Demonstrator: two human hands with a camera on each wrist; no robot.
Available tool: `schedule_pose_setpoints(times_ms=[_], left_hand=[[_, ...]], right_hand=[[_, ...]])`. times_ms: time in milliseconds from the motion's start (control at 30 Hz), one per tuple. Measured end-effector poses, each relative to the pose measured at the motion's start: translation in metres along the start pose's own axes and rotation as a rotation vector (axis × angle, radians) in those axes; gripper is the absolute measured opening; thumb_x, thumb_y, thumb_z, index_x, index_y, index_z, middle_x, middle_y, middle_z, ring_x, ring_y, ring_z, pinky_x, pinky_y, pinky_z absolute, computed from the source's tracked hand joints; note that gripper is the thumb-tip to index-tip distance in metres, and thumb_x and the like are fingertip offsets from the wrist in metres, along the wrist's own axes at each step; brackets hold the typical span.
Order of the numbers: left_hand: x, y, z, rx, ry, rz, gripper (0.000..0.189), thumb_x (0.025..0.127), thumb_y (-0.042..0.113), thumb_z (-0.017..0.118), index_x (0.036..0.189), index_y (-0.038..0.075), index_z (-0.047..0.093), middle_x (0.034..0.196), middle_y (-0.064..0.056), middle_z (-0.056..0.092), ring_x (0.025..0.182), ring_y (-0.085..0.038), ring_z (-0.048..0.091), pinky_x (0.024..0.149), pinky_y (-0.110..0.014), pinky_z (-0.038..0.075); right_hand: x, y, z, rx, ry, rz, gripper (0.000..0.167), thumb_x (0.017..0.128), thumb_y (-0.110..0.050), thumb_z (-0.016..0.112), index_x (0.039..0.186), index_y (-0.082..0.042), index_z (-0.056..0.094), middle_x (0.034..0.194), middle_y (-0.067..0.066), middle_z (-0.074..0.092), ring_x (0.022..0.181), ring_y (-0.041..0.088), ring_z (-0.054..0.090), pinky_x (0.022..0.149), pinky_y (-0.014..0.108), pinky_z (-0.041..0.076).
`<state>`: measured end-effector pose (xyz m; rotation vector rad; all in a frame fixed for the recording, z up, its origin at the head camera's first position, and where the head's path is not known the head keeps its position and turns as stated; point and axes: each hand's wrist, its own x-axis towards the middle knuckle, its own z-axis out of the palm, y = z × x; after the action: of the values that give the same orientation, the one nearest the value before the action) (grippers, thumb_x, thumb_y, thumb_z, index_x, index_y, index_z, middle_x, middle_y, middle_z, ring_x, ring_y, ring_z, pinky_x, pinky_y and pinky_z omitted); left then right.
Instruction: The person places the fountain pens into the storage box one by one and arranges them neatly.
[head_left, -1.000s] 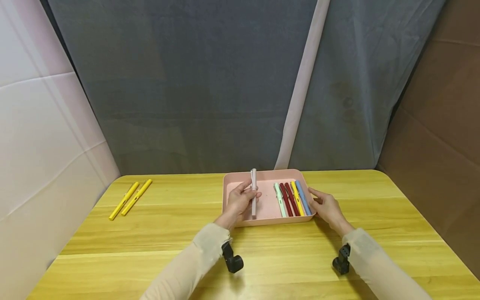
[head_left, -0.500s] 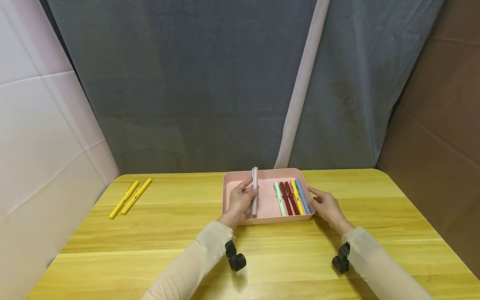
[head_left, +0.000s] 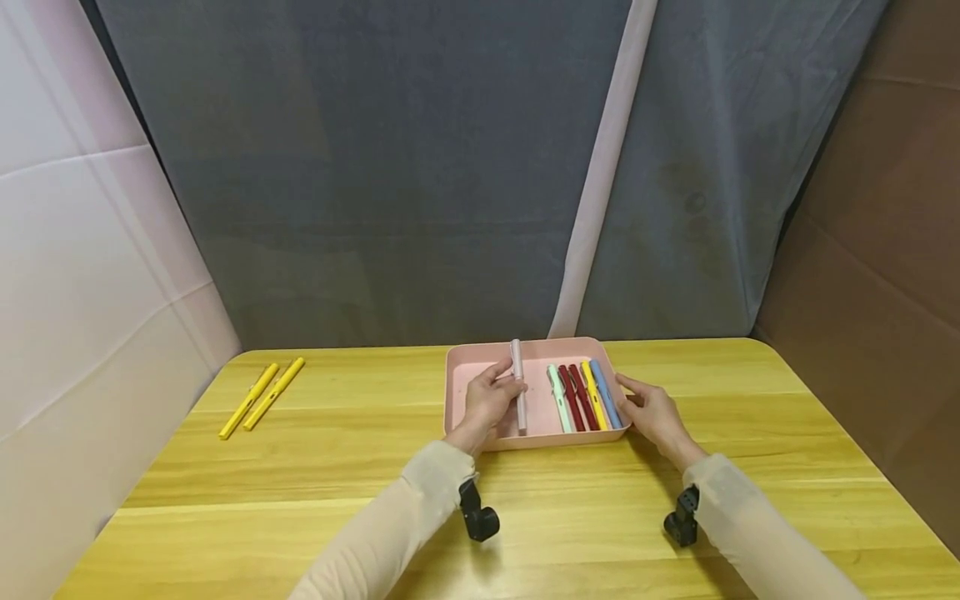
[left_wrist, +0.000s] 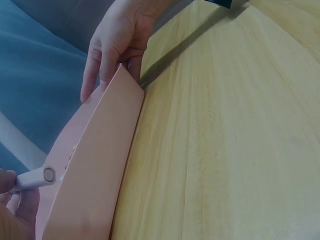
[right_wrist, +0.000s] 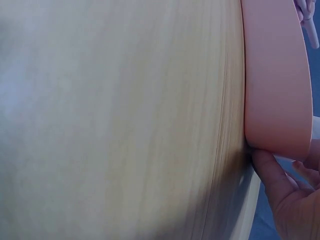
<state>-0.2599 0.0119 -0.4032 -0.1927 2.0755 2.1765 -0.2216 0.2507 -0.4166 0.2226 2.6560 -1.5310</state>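
My left hand (head_left: 489,404) pinches a pale pinkish-white capped pen (head_left: 521,408) between thumb and fingers, over the left half of a pink tray (head_left: 538,408). The left wrist view shows the round end of this pen (left_wrist: 49,174) beside the tray's front wall (left_wrist: 102,145). My right hand (head_left: 658,421) touches the tray's right side, its thumb (right_wrist: 270,170) at the near corner. Inside the tray, a light green pen (head_left: 559,400), two dark red pens (head_left: 572,400), a yellow pen (head_left: 595,398) and a blue pen (head_left: 606,396) lie side by side at the right.
Two yellow pens (head_left: 273,395) lie slanted on the left part of the wooden table (head_left: 360,400). Grey cloth (head_left: 420,183) hangs behind the table, with a white panel (head_left: 97,250) at the left and a brown one (head_left: 877,275) at the right.
My left hand has moved slightly right with the pinkish-white pen, whose top now leans a little left. The right hand and the tray stay in place.
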Motion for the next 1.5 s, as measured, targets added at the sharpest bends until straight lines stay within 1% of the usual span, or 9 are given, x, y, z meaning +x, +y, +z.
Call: schedule_pose_setpoints(times_ms=[133, 233, 367, 467, 667, 833, 1100, 1333, 1500], left_hand=[[0.000, -0.002, 0.001, -0.005, 0.001, -0.005, 0.046, 0.088, 0.000, 0.061, 0.132, 0.006, 0.053, 0.114, -0.018, 0.065, 0.087, -0.015, 0.066, 0.077, -0.029, 0.054], [-0.001, -0.004, 0.003, 0.011, 0.023, -0.009, 0.044, 0.087, 0.002, 0.063, 0.130, 0.007, 0.056, 0.113, -0.015, 0.066, 0.086, -0.015, 0.066, 0.074, -0.027, 0.054], [0.000, -0.007, 0.007, 0.016, 0.045, 0.004, 0.040, 0.085, -0.001, 0.064, 0.125, 0.004, 0.059, 0.107, -0.015, 0.066, 0.082, -0.013, 0.064, 0.071, -0.024, 0.054], [0.000, -0.009, 0.011, 0.002, 0.044, 0.016, 0.039, 0.084, -0.004, 0.065, 0.123, 0.000, 0.060, 0.097, -0.012, 0.063, 0.078, -0.011, 0.060, 0.066, -0.020, 0.052], [0.001, -0.010, 0.016, -0.019, 0.038, -0.024, 0.037, 0.083, -0.004, 0.065, 0.120, 0.002, 0.062, 0.088, -0.004, 0.058, 0.074, -0.009, 0.054, 0.053, -0.017, 0.044], [0.002, -0.010, 0.018, 0.007, 0.028, -0.049, 0.036, 0.084, -0.003, 0.065, 0.119, 0.002, 0.063, 0.089, -0.005, 0.059, 0.074, -0.010, 0.054, 0.055, -0.017, 0.046], [0.003, -0.010, 0.023, 0.113, -0.020, -0.057, 0.035, 0.086, 0.000, 0.065, 0.121, 0.000, 0.062, 0.095, -0.009, 0.061, 0.078, -0.011, 0.054, 0.062, -0.019, 0.049], [0.004, -0.011, 0.026, 0.157, -0.018, -0.060, 0.035, 0.085, 0.001, 0.065, 0.120, -0.001, 0.062, 0.099, -0.011, 0.064, 0.077, -0.010, 0.054, 0.060, -0.019, 0.047], [0.005, -0.013, 0.027, 0.183, -0.006, -0.069, 0.033, 0.086, 0.002, 0.066, 0.119, 0.000, 0.063, 0.102, -0.012, 0.065, 0.080, -0.011, 0.056, 0.064, -0.021, 0.050]], right_hand=[[0.001, 0.000, 0.002, -0.007, 0.001, -0.006, 0.051, 0.097, -0.005, 0.046, 0.146, -0.007, 0.032, 0.146, 0.026, 0.032, 0.127, 0.041, 0.043, 0.094, 0.045, 0.045], [0.001, -0.001, 0.003, -0.010, -0.002, -0.011, 0.050, 0.097, -0.005, 0.046, 0.146, -0.007, 0.033, 0.146, 0.026, 0.032, 0.127, 0.041, 0.043, 0.094, 0.045, 0.045], [0.002, -0.002, 0.005, -0.011, -0.004, -0.019, 0.050, 0.097, -0.005, 0.046, 0.146, -0.007, 0.033, 0.146, 0.026, 0.032, 0.126, 0.041, 0.043, 0.093, 0.045, 0.046], [0.002, -0.001, 0.006, -0.014, 0.004, -0.017, 0.050, 0.097, -0.005, 0.046, 0.145, -0.007, 0.033, 0.146, 0.026, 0.033, 0.126, 0.041, 0.044, 0.092, 0.044, 0.047], [0.003, 0.000, 0.006, -0.017, 0.014, -0.010, 0.050, 0.097, -0.005, 0.046, 0.145, -0.008, 0.034, 0.145, 0.026, 0.035, 0.125, 0.040, 0.045, 0.091, 0.044, 0.048], [0.003, 0.000, 0.005, -0.026, 0.015, -0.004, 0.050, 0.097, -0.005, 0.047, 0.145, -0.008, 0.034, 0.145, 0.026, 0.035, 0.125, 0.040, 0.045, 0.093, 0.044, 0.047], [0.002, 0.000, 0.006, -0.008, 0.011, 0.011, 0.050, 0.097, -0.005, 0.046, 0.146, -0.008, 0.033, 0.145, 0.026, 0.034, 0.126, 0.040, 0.044, 0.094, 0.045, 0.046], [0.002, -0.001, 0.006, 0.001, 0.010, 0.010, 0.050, 0.097, -0.005, 0.046, 0.146, -0.008, 0.033, 0.145, 0.026, 0.033, 0.126, 0.040, 0.044, 0.093, 0.045, 0.046], [0.001, -0.001, 0.006, 0.009, 0.004, 0.005, 0.050, 0.097, -0.005, 0.046, 0.146, -0.007, 0.033, 0.145, 0.027, 0.034, 0.125, 0.041, 0.044, 0.093, 0.044, 0.047]])
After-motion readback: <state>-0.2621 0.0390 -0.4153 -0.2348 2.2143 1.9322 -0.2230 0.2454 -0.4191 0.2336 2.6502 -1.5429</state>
